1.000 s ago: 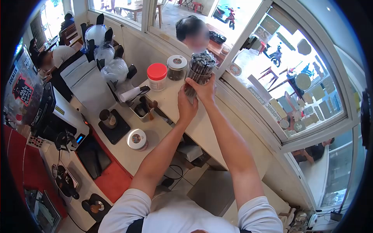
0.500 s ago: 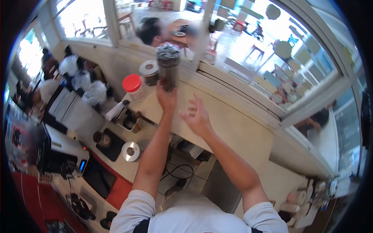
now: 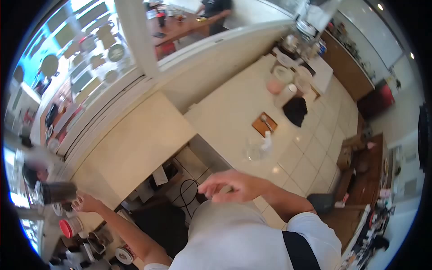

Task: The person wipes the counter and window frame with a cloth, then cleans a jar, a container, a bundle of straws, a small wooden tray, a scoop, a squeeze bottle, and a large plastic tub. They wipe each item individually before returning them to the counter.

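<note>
My left hand (image 3: 88, 203) is at the lower left, beside the base of a tall dark-filled jar (image 3: 61, 192) with a silvery, foil-like top. Its fingers look apart, and whether they still touch the jar is hard to make out. Next to that hand stands a white tub with a red lid (image 3: 70, 227). My right hand (image 3: 229, 186) hovers in front of my body over the gap between the counters. Its fingers are loosely bent, the thumb stands apart, and nothing is in it.
Along the window runs a pale counter (image 3: 135, 139). To the right, another counter (image 3: 216, 114) carries a small wooden tray (image 3: 261, 126) with a spoon, a clear vessel (image 3: 255, 151), a white bottle (image 3: 288, 93) and a black cloth (image 3: 295, 111). A round-lidded canister (image 3: 124, 255) stands lower left.
My view has swung to the right, so the jar and left hand now appear at the lower left. My right hand has drawn back from near the jar toward my body.
</note>
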The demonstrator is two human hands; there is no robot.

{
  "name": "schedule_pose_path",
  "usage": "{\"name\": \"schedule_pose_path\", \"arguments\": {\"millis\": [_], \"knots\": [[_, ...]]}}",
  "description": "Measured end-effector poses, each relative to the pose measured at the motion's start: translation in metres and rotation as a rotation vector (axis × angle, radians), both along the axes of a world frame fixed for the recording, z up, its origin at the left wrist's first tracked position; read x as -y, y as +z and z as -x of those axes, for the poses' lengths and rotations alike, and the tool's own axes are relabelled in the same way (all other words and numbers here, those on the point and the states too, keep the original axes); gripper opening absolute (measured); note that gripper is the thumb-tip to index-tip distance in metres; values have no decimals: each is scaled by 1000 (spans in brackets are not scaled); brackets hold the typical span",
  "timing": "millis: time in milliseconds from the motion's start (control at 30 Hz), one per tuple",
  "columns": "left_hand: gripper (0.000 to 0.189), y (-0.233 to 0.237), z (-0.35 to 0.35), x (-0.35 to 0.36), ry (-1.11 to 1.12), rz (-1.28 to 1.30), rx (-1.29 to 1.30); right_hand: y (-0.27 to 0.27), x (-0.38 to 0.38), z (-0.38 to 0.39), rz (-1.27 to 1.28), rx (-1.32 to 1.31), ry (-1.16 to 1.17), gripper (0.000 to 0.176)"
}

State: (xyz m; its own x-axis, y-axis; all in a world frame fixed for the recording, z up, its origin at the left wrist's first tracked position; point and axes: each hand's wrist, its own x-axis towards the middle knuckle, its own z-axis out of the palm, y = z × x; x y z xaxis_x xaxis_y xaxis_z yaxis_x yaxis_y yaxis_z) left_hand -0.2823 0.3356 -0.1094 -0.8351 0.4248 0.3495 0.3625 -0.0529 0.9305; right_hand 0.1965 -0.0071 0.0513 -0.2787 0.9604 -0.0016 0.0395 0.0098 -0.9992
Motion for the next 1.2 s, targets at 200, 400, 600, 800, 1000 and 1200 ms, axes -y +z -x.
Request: {"name": "schedule_pose_path", "arguments": {"millis": [200, 400, 600, 800, 1000, 1200], "knots": [[59, 76, -195, 94, -559, -273, 93, 21, 96, -118, -170, -225, -812, 20], [48, 107, -349, 199, -1011, -144, 77, -119, 112, -264, 71, 387, -1377, 29], [47, 111, -433, 271, -1095, 60, 30, -239, 81, -324, 170, 865, -1214, 19], [46, 118, -466, 317, -1108, 99, -14, -259, 51, -338, 291, 1028, -987, 20], [40, 122, -492, 357, -1192, 87, -17, -253, 52, -352, 365, 976, -860, 21], [26, 112, -519, 368, -1356, 99, 24, -241, 70, -347, 90, 1003, -863, 18]]}}
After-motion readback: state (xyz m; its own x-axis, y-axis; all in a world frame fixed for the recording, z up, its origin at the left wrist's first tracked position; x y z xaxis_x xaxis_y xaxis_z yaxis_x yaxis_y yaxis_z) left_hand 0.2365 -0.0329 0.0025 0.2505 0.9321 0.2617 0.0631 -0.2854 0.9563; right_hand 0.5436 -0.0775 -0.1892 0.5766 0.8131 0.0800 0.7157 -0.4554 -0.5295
